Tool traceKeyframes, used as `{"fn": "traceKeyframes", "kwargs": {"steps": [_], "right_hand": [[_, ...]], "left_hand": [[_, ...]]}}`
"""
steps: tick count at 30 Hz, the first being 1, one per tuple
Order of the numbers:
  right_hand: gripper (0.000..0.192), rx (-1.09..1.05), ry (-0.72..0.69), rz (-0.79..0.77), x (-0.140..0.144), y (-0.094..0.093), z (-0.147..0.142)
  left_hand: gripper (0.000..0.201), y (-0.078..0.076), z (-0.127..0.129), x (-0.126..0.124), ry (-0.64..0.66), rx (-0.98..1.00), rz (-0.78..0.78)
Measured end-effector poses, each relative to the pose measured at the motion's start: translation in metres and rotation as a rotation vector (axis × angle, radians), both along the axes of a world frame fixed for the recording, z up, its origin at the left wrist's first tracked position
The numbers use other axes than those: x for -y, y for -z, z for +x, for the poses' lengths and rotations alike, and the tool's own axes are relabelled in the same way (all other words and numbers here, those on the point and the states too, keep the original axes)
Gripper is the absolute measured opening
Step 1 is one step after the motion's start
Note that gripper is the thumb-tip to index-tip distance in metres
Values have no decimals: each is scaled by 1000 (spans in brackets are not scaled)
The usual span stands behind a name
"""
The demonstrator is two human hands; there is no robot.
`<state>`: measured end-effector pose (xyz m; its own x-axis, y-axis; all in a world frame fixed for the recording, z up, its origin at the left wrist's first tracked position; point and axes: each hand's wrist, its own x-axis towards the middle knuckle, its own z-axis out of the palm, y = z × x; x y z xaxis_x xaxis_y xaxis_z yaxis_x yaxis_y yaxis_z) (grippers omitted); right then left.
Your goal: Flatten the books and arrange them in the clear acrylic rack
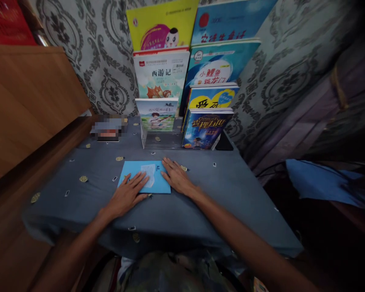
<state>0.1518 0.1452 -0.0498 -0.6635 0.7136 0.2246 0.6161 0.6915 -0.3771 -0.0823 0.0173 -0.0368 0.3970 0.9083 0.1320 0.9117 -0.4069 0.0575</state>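
Observation:
A light blue book with a pale printed text patch lies flat on the cloth-covered table, near its middle. My left hand rests on the book's left part, fingers stretched out over its surface. At the book's right edge lies my right hand, its fingers extended and touching the side and upper corner. Neither hand grips anything. Behind the book stands a clear acrylic rack with several upright books; its front left one is a green and blue book, its front right one a dark blue book.
The grey-blue tablecloth has pineapple prints. A black flat object lies right of the rack, and a blurred-out item sits at the back left. A wooden cabinet stands left; patterned wall covering is behind. Blue cloth hangs right.

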Motion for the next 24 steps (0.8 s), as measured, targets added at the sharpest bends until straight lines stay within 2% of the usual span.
{"fn": "traceKeyframes", "kwargs": {"steps": [4,7,9,10,13,16,18,24], "right_hand": [[55,12,-6,-18,-2,-4,2],[52,57,18,-33,4,-14,0],[50,74,-14,-27,19,-22,-6],[50,70,-67,-21,28,-26,-11],[59,16,-361,-18,61,-32,-26],[70,23,-449,-44,75,-28,-34],[73,59,-408,-58,68,-22,-32],[76,103,-220,-84,18,-13,-9]], "left_hand": [[65,2,-28,7,-119,3,-14],[67,3,-34,8,-139,9,-25],[68,4,-34,8,-138,8,-16],[69,4,-33,8,-137,8,-10],[69,6,-32,8,-125,8,-4],[70,6,-33,8,-120,11,-1],[70,6,-33,8,-123,10,-2],[72,4,-31,8,-126,16,-16]]}}
